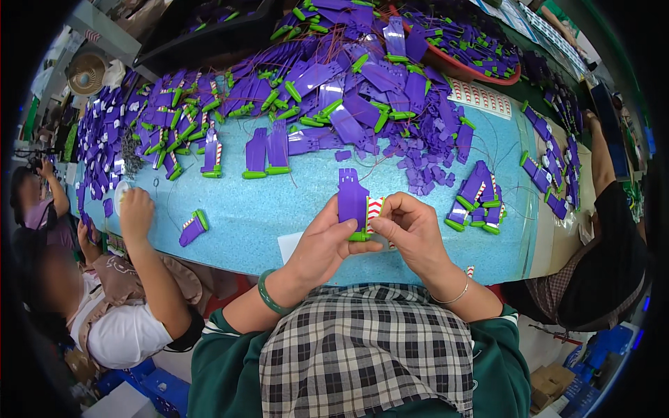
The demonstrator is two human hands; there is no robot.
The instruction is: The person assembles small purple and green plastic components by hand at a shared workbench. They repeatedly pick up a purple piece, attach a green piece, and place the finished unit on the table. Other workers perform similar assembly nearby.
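Over the near edge of the blue table, my left hand [315, 242] grips a flat purple plastic part [353, 200] with a green end piece [359, 237] at its bottom. The thumb lies across the purple face. A red-and-white chevron sticker [374, 207] runs along the part's right side. My right hand [416, 233] pinches at this sticker with thumb and forefinger; whether it is fully stuck down I cannot tell. A piece of white paper [289, 245] lies partly under my left hand.
A large heap of purple-and-green parts [348, 115] with thin wires covers the table's far side. Stickered parts [481, 198] lie to the right, near a chevron sticker sheet [481, 96]. A red basket [481, 79] stands behind. Co-workers' arms reach in at left [143, 230] and right [603, 157].
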